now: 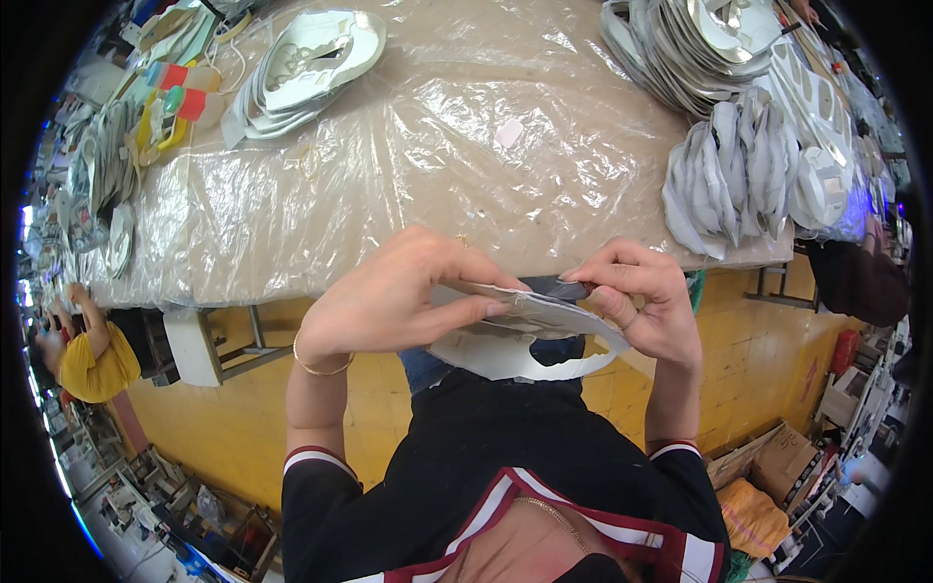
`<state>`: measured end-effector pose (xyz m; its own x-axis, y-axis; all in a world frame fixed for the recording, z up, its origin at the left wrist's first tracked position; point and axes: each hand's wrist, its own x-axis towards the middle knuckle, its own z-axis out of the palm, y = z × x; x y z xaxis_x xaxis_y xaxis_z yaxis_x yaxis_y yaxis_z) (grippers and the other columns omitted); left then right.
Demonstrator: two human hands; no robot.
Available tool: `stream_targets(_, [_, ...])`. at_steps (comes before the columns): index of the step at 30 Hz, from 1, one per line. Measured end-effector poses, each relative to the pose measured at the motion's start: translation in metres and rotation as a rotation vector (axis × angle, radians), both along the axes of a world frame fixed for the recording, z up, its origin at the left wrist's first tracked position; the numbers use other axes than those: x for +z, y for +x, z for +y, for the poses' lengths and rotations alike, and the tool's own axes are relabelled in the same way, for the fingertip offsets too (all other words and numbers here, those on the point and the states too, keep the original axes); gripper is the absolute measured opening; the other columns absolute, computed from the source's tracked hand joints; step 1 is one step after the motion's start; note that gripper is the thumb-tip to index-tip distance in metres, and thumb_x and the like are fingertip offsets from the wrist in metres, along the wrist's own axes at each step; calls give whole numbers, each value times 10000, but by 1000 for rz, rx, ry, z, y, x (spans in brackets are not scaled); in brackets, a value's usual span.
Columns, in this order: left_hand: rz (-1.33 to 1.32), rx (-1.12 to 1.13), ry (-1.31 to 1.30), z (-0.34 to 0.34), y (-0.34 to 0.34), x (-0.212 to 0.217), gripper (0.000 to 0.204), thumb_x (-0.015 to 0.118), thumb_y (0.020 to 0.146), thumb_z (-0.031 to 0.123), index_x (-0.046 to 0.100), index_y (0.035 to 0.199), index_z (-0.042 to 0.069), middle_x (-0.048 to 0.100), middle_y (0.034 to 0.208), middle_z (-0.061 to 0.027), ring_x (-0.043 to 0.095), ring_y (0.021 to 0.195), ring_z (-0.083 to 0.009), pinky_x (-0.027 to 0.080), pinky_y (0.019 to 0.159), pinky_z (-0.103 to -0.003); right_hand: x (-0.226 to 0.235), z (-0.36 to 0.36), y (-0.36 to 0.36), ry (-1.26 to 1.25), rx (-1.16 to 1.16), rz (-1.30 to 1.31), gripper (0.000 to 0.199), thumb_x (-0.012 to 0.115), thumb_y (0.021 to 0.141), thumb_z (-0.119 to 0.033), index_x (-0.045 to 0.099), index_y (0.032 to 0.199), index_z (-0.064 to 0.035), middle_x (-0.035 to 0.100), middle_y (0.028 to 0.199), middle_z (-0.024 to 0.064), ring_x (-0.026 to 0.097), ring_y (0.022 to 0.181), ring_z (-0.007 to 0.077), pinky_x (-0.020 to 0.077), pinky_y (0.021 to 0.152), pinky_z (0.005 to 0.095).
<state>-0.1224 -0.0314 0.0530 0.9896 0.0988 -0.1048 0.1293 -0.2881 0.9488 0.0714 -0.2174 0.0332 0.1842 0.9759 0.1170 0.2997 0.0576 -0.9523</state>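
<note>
My left hand (394, 291) and my right hand (641, 296) both grip a flat silver-grey shoe upper piece (530, 335) held over my lap, just in front of the table edge. The left thumb and fingers pinch its left side. With its fingertips my right hand pinches a dark strip (562, 288) at the piece's top edge. A gold bangle (321, 367) sits on my left wrist. The underside of the piece shows white.
A table under a clear plastic sheet (408, 146) carries stacks of silver upper pieces at the far left (311, 63), far right (700, 49) and right edge (739, 175). Glue bottles (185, 87) stand at the left. A person in yellow (92, 355) sits at the left. Cardboard boxes (777, 466) lie lower right.
</note>
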Motion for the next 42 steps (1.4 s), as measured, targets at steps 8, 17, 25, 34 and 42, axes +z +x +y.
stream_targets(8, [85,160,-162,0,-2,-4,212,675,851,56,681,1043,-33,690,788,-182,693,744,-169,527,704,-291,1,-2,8,14,-193,-267,231,655,879,-105,696,1078,5,611,866,81,590,770,151,458,668,254])
stream_targets(17, [122,176,-67,10,-1,-8,224,694,867,103,675,1021,-58,704,831,-103,615,773,-95,504,735,-264,5,-9,9,57,-121,-588,356,719,815,-256,698,1120,-74,592,907,58,522,703,181,419,653,297])
stream_targets(25, [84,94,-83,7,11,-9,255,698,863,128,671,1035,-59,704,844,-143,619,771,-100,508,741,-273,4,9,-4,177,-147,-811,333,715,804,-249,708,1105,-107,601,867,34,487,671,181,379,627,304])
stream_targets(34, [-2,100,-10,3,15,-14,282,702,861,155,666,1026,-70,696,804,-172,656,731,-161,512,693,-314,0,12,-8,216,-175,-807,317,725,793,-235,712,1080,-103,614,850,26,512,653,163,353,617,307])
stream_targets(42, [-21,62,39,2,20,-6,231,677,868,141,667,978,-62,680,773,-179,637,657,-188,505,641,-314,-1,9,-10,200,-206,-850,329,751,752,-211,719,1071,-134,629,859,11,559,675,154,343,632,311])
